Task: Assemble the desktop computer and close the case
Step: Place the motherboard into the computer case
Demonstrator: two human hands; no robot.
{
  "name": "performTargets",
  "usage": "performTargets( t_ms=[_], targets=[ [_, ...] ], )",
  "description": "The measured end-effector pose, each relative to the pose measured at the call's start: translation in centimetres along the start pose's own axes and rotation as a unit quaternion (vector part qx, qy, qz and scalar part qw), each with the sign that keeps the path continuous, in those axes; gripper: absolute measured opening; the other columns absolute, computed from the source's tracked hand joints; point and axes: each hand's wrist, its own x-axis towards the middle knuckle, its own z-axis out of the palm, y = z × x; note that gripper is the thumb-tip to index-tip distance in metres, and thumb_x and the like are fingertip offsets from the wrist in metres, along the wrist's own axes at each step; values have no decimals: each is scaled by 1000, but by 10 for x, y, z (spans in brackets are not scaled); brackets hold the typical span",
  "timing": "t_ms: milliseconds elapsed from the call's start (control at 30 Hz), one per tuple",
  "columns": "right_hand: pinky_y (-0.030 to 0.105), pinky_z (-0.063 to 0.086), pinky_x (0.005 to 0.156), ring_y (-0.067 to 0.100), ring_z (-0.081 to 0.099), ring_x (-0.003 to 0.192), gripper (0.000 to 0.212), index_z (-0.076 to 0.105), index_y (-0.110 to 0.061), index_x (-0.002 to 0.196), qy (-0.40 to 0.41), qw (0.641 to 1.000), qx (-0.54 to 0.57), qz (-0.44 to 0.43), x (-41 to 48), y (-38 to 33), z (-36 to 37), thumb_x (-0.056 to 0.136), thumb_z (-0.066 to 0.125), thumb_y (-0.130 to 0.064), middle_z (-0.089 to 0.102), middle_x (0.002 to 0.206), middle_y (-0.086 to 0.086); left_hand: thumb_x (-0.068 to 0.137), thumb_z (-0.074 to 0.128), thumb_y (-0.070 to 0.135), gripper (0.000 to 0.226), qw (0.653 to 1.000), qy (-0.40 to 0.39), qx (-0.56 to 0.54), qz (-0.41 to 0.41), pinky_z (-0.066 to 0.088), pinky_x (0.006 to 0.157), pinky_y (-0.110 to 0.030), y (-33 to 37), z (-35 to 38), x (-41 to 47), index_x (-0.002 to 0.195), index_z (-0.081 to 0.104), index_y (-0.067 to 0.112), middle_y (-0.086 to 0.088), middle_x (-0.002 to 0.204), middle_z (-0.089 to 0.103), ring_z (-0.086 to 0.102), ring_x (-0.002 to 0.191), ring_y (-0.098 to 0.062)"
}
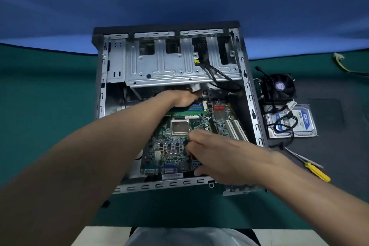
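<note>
Fingers (194, 138) of the right hand (221, 160) grip one motherboard (169, 148) (inside one case (250, 96)).

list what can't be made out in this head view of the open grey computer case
All in the head view:
1. Left hand: fingers hidden behind the hand itself; grip unclear.
2. Right hand: motion-blurred over the green motherboard; grip unclear.
3. Silver hard drive: blue label text too small, crossed by black cables.
</note>
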Motion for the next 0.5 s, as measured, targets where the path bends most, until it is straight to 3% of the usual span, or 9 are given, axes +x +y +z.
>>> performTargets(
  t_ms=[67, 267, 400, 500],
  targets=[
    [38, 48, 79, 13, 41, 86, 19, 33, -23, 89, 3, 1000, -6, -16, -2, 0, 1, 98, 43, -35, 30, 93, -7, 107, 22, 42, 56, 999, 13, -18, -34, 17, 119, -44, -6, -1, 2, 154, 25, 12, -11, 162, 17, 19, 148, -29],
    [24, 38, 71, 6, 31, 80, 20, 34, -20, 88, 14, 997, -54, -46, -2, -4, -3, 97, 51, -26, 29, 92, -8, 105, 23, 38, 53, 981, 155, 3, -115, 32, 109, -38, -33, -4, -14, 146, 42, 12, -16, 155, 35, 38, 139, -34],
    [27, 37, 72, 3, 41, 81, 27, 28, -31, 79, -2, 1000, -24, -14, 3, -3, -6, 98, 45, -23, 32, 90, -13, 101, 38, 20, 31, 965, 244, 26, -90, 35, 80, -34, -41, 3, -28, 107, 63, 3, -23, 121, 62, 57, 110, -37],
    [21, 32, 72, 6, 36, 80, 17, 38, -22, 89, 16, 997, -68, -36, 5, 3, -9, 92, 53, -13, 32, 91, -11, 95, 45, 13, 15, 951, 291, 83, -68, 35, 71, -34, -46, 12, -44, 84, 55, 8, -18, 96, 65, 58, 90, -35]
  ],
)
